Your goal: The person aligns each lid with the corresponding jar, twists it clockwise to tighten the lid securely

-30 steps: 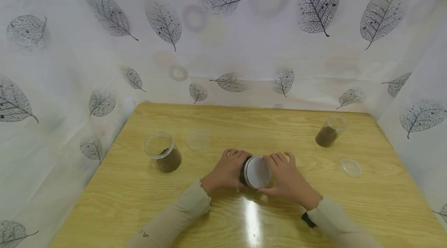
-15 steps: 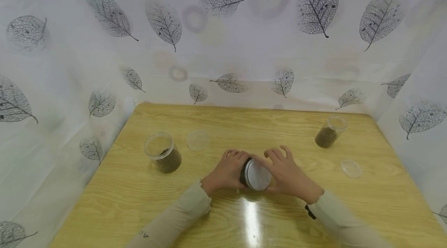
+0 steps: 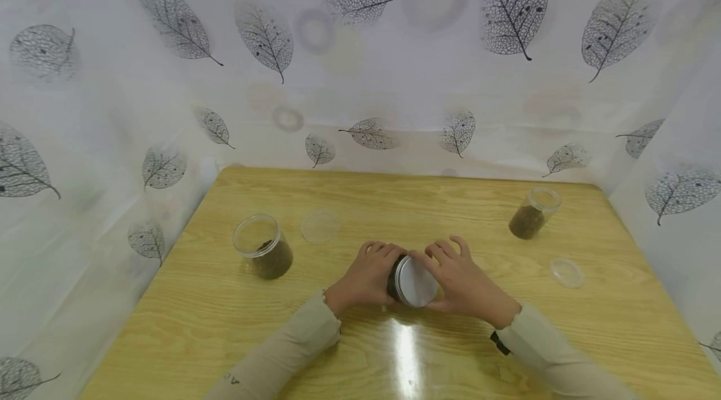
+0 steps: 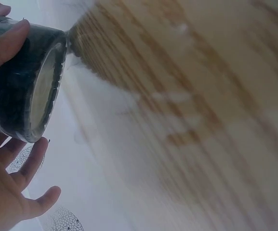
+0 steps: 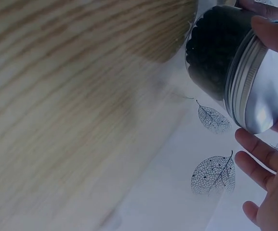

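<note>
A clear jar packed with something dark is tilted above the wooden table in the middle of the head view. Its silver screw lid faces up and to the right. My left hand grips the jar's body from the left, thumb on the near side and fingers on the far side. On the right, my right hand holds the lid's rim between thumb and index finger, its other fingers off the lid. The left wrist view shows the jar's round base; the lid is mostly hidden there.
At the left stands an uncovered clear jar part-filled with dark brown matter, a transparent lid beside it. A slimmer uncovered jar stands at the back right, with another clear lid nearby. Leaf-patterned cloth surrounds the table.
My right hand's fingers have shifted on the lid: the index finger now lies further left along the top rim, and the other fingers have lifted away. The left hand and jar stay nearly still.
</note>
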Available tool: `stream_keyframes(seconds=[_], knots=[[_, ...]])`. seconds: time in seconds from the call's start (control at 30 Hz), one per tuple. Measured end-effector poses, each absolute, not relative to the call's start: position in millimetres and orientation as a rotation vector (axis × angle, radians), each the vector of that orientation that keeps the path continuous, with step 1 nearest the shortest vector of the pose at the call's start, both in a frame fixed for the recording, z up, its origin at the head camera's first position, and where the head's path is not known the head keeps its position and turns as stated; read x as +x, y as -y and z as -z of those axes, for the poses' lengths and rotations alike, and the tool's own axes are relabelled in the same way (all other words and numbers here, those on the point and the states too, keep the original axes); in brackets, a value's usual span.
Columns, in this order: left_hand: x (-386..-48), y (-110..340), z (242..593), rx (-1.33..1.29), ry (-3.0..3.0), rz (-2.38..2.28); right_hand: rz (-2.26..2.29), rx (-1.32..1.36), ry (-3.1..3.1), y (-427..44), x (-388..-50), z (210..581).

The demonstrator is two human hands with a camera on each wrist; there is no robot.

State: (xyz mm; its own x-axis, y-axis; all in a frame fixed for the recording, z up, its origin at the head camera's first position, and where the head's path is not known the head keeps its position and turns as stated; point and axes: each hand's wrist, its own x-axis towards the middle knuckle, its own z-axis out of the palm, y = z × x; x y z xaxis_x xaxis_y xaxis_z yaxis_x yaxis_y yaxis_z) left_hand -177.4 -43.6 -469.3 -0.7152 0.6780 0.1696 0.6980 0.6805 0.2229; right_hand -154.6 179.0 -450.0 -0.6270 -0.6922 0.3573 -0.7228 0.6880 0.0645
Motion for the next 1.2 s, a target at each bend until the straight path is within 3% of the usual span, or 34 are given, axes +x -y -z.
stream_keyframes(seconds=[0.43, 0.9, 1.2], knots=[[-177.3, 43.5, 471.6, -1.137, 2.795, 0.43, -0.198, 0.937, 2.599, -176.6, -146.3, 460.9], [-178.5, 44.6, 473.3, -1.149, 2.831, 0.464, -0.18, 1.254, 2.557, -200.5, -172.9, 454.9], [-178.3, 44.7, 471.8, -1.131, 2.809, 0.401, -0.214, 1.236, 2.487, -199.4, -172.8, 459.2]])
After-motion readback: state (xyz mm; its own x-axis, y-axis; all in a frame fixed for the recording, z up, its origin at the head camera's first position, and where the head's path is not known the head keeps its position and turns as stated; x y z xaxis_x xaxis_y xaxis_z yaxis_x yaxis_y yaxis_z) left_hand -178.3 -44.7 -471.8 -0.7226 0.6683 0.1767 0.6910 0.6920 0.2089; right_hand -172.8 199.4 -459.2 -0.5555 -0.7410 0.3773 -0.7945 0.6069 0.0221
